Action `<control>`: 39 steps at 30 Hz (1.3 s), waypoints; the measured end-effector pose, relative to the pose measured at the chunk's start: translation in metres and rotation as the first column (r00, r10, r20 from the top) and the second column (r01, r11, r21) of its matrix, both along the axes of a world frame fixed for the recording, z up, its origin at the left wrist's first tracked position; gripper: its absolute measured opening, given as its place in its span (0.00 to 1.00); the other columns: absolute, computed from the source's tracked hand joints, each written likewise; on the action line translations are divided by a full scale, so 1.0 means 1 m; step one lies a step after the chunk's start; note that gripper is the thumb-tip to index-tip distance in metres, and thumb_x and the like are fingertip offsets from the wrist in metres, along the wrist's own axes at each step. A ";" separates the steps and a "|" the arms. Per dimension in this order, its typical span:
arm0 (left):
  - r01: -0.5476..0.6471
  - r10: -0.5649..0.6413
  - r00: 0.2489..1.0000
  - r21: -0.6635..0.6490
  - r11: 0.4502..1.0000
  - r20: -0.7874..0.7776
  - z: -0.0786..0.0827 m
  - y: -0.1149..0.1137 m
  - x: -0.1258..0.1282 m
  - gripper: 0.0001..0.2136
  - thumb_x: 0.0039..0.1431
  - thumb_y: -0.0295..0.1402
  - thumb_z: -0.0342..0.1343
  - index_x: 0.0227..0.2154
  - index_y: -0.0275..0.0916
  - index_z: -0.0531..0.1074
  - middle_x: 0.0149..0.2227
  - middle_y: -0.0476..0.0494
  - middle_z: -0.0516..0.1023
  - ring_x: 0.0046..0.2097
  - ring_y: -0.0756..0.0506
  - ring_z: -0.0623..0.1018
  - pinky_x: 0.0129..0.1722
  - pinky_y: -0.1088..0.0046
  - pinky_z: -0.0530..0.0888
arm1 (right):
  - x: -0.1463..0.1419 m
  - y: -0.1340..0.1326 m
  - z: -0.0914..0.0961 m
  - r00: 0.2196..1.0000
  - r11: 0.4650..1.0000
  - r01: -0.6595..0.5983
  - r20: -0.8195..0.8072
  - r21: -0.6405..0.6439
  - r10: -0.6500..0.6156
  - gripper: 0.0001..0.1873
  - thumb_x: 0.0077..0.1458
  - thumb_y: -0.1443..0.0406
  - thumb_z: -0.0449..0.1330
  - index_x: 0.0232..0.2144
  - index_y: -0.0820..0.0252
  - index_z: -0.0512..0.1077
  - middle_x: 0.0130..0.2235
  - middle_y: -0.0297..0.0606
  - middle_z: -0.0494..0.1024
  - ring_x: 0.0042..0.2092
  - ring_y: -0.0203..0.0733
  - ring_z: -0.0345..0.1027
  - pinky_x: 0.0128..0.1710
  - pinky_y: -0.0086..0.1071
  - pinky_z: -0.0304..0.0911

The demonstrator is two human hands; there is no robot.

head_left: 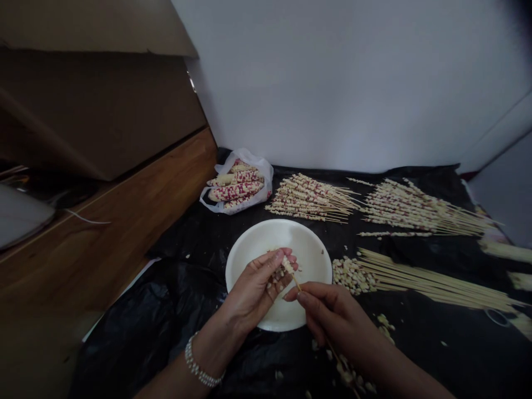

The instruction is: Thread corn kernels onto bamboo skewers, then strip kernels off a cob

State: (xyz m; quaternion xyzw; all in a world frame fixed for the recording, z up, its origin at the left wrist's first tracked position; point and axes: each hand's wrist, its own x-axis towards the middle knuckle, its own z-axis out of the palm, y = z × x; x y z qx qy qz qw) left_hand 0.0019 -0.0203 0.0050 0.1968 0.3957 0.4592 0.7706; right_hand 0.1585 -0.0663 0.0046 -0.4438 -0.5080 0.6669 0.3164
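My left hand (260, 285) hovers over a white plate (266, 239), its fingers pinched on corn kernels (286, 265) at the tip of a thin wooden skewer (296, 284). My right hand (328, 310) grips the same skewer lower down, fingers closed round it. The skewer's lower end runs under my right wrist, where more kernels seem to sit on it. A beaded bracelet (199, 368) is on my left wrist.
A black plastic sheet (174, 277) covers the surface. A bag of corn cobs (236, 185) lies at the back, two heaps of filled skewers (311, 198) beside it, bare skewers (432, 282) and loose kernels (351, 274) at right. A wooden ledge (103, 233) and cardboard box (95, 100) stand left.
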 end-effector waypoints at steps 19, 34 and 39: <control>-0.402 0.400 0.915 0.030 0.915 0.057 0.027 0.047 -0.038 0.08 0.61 0.20 0.51 0.34 0.29 0.76 0.31 0.41 0.79 0.29 0.54 0.78 0.27 0.86 0.76 | 0.016 0.007 0.010 0.989 0.993 -0.102 0.105 -0.052 0.107 0.24 0.63 0.50 0.47 0.37 0.61 0.73 0.15 0.23 0.54 0.17 0.28 0.45 0.17 0.26 0.40; -0.154 0.155 0.987 0.020 0.988 -0.046 0.008 0.009 0.008 0.06 0.56 0.27 0.60 0.36 0.33 0.79 0.35 0.42 0.80 0.30 0.55 0.76 0.32 0.85 0.75 | 0.011 0.010 0.007 0.981 0.987 0.047 0.179 0.153 -0.074 0.22 0.62 0.53 0.46 0.27 0.61 0.70 0.16 0.24 0.51 0.19 0.30 0.42 0.19 0.28 0.38; -0.023 0.023 1.000 0.033 0.999 0.004 0.006 -0.004 0.019 0.07 0.55 0.30 0.62 0.34 0.32 0.79 0.36 0.42 0.80 0.35 0.53 0.77 0.38 0.82 0.75 | 0.014 0.012 0.003 0.975 0.983 0.058 0.202 0.175 -0.094 0.22 0.62 0.54 0.47 0.28 0.61 0.71 0.16 0.24 0.51 0.19 0.31 0.43 0.18 0.28 0.40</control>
